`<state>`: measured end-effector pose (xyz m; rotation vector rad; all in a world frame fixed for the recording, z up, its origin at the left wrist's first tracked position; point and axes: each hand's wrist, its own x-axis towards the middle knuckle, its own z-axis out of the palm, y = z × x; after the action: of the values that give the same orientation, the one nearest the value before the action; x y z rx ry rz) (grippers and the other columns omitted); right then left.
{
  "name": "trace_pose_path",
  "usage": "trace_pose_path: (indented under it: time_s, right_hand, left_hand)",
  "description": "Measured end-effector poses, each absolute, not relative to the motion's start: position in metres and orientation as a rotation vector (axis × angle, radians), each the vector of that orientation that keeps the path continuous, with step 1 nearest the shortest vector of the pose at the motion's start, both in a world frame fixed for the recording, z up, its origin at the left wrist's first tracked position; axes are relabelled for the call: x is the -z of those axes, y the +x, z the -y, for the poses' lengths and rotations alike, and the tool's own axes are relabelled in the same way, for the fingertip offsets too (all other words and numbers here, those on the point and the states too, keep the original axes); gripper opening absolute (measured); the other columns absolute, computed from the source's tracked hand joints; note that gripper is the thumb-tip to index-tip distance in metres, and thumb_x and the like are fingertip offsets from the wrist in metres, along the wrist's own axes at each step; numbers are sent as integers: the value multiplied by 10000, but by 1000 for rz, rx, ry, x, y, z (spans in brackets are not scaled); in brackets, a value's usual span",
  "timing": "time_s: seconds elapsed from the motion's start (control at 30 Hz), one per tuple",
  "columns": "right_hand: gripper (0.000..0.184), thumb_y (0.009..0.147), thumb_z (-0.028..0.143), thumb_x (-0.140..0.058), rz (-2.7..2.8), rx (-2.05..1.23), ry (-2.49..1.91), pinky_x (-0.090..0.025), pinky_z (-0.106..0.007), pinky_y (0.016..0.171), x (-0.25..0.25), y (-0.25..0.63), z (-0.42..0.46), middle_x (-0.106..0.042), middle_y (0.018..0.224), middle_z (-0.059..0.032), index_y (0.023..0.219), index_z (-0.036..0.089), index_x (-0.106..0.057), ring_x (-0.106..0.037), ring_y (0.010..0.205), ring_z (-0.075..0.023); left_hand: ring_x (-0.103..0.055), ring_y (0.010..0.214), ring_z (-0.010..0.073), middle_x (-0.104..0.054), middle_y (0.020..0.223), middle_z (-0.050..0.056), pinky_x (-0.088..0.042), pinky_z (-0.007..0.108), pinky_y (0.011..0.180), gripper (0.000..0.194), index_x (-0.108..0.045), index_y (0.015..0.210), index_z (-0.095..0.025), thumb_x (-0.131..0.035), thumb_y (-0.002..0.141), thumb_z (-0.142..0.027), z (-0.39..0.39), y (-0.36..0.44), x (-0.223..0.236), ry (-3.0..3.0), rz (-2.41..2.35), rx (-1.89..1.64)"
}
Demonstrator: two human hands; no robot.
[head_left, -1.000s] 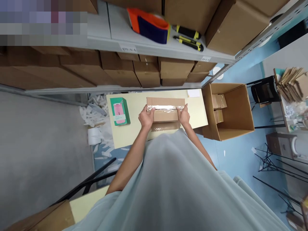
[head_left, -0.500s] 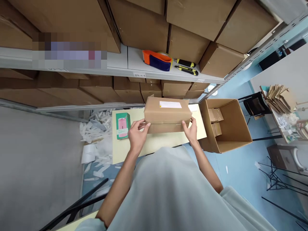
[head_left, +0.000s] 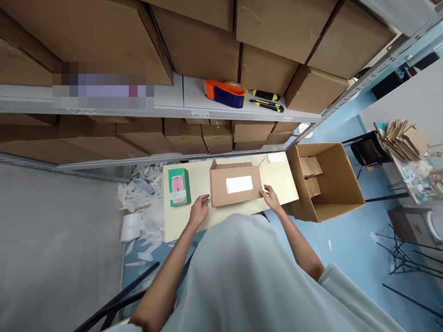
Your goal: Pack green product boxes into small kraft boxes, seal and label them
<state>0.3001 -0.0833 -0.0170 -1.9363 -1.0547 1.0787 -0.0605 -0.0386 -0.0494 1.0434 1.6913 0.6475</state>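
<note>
A brown cardboard box point(head_left: 218, 189) with a white label point(head_left: 239, 184) lies on the pale yellow table point(head_left: 200, 172) in front of me. Its label side faces up towards me, and a flap stands raised at its far left corner. My left hand point(head_left: 199, 211) is beside the box's left edge, fingers extended, seemingly just apart from it. At the opposite end, my right hand point(head_left: 271, 198) has its fingertips against the lower right edge, not wrapped round it. Left of the box is a green carton point(head_left: 188, 186) with a pink picture.
An open large carton point(head_left: 339, 184) with small boxes inside stands right of the table. The shelf point(head_left: 194, 94) ahead bears cardboard boxes, an orange and blue tape dispenser point(head_left: 226, 93) and yellow-black cutters point(head_left: 266, 106). White scraps point(head_left: 148, 184) lie at left.
The cardboard box has been turned and set down, so its label side now faces me. My left hand has let go of it, and the right grip has loosened.
</note>
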Motion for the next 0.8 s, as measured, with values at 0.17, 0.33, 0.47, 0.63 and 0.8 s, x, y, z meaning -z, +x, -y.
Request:
trace_pose_path:
  time_s: [0.17,0.33,0.47,0.63,0.8]
  right_hand:
    - [590,946,640,-710,1001,-1062,-1967,-618,-479,1114,1,300,17,-793,1378,-207,1285,158,-742,-768,1262,-310]
    - [681,947,698,-691,991,-1065,-1940,-644,-459,1055,-16,283,1,-838,1273,-197,1321,134,-760,-793,1214,-317]
    - [805,959,781,-663,1015,-1012,-1829,-618,-476,1137,-34,282,29,-760,1462,-241,1434,134,-722,-739,1357,-344]
    - [744,985,795,-646,1030,-996,-1671,-590,-520,1193,-42,285,68,-769,1447,-220,1384,172,-716,-729,1381,-361]
    - [838,919,891,-599,939,-1118,-1842,-609,-541,1140,-33,282,86,-814,1317,-243,1272,146,-749,-749,1327,-404]
  left_hand:
    - [-754,1347,301,-755,1475,202,-589,475,1176,504,-704,1346,-174,-544,874,-244,-24,-47,39,1028,-1685,-722]
    - [-717,1406,349,-759,1468,220,-517,530,1265,447,-740,1327,-156,-565,944,-306,-42,-36,9,1047,-1692,-758]
    - [-712,1404,344,-720,1533,201,-546,507,1243,556,-692,1454,-181,-625,1010,-507,-18,-45,-14,1063,-1668,-878]
    - [-741,1349,314,-733,1480,195,-579,473,1208,767,-582,1592,-181,-744,954,-576,18,-49,-23,1075,-1602,-925]
    - [-740,1353,327,-737,1475,213,-535,517,1255,685,-584,1578,-155,-659,1006,-525,39,-41,-12,1049,-1641,-736]
